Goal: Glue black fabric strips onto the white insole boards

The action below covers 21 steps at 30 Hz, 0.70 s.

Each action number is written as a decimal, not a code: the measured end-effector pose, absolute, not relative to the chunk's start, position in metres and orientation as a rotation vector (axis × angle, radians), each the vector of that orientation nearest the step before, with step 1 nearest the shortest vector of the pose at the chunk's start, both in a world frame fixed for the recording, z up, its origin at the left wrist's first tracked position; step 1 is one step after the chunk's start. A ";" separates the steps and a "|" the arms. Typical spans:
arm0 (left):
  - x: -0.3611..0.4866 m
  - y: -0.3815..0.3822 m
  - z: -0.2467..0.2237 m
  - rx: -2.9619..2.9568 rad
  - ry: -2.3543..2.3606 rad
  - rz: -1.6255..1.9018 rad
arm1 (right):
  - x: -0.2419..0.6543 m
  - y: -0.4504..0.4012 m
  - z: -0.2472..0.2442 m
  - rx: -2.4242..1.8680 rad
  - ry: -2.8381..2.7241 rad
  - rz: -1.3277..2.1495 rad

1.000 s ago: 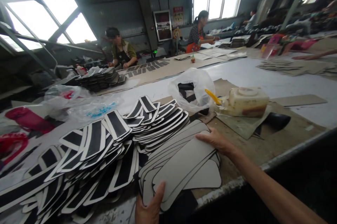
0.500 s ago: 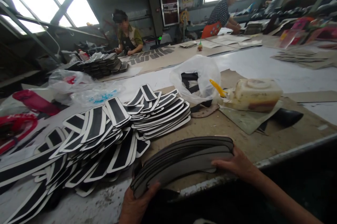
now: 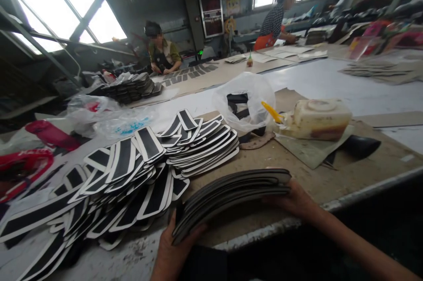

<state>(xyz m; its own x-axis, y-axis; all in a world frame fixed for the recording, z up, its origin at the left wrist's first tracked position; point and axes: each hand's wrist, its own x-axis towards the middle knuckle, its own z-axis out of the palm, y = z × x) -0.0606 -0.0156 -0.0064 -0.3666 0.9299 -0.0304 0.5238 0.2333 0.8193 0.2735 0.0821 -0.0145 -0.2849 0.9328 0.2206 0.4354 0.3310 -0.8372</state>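
Between my hands is a stack of curved dark strips [image 3: 231,188], bowed upward in the middle, near the table's front edge. My left hand [image 3: 178,243] is closed around the stack's left end, thumb on the near side. At the right end, my right hand [image 3: 294,199] grips it, with part of the fingers hidden by the strips. Just left of the stack lies a large loose heap of white-edged black curved pieces [image 3: 122,184]. A neater pile of similar pieces [image 3: 208,151] sits behind the stack.
A stained plastic container [image 3: 320,118] with a yellow-handled tool [image 3: 271,112] lies at right, near a black piece [image 3: 361,146]. Behind the pile stands a white plastic bag [image 3: 247,100]. Red items [image 3: 24,171] lie far left. Two people [image 3: 163,54] work across the table; another is farther back.
The held stack has tilted, so its edges face me more and the broad face of the front strip no longer shows. My left hand has shifted slightly right.
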 end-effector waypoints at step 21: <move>-0.059 -0.017 0.019 1.422 1.869 0.718 | 0.255 0.103 0.021 -1.221 -2.070 0.872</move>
